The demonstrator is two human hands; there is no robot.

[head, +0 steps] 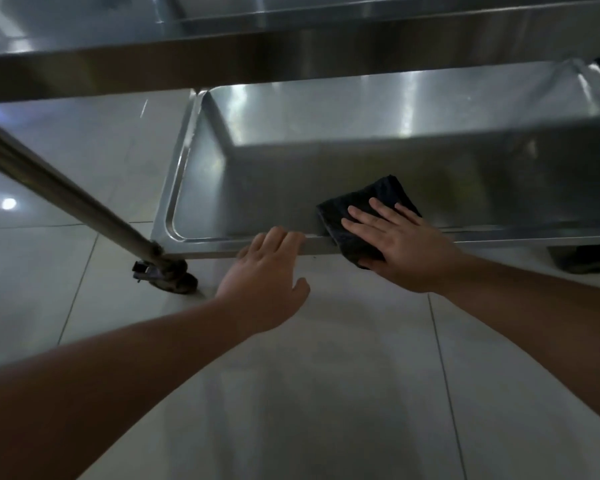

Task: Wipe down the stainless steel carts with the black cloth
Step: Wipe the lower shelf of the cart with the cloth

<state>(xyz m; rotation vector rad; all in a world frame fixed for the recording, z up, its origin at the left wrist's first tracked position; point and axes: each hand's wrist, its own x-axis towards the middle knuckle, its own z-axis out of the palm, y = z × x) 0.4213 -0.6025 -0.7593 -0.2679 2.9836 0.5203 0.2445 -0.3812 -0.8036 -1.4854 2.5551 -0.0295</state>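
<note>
A pale tiled floor fills the lower view. Above it stands the stainless steel cart, its bottom shelf a shallow tray, with a slanted leg ending in a caster. The right hand presses flat, fingers straight and slightly spread, on the black cloth, which drapes over the shelf's near rim beneath those fingers. Just left of them, the left hand curls its fingers over the same rim, thumb apart below.
</note>
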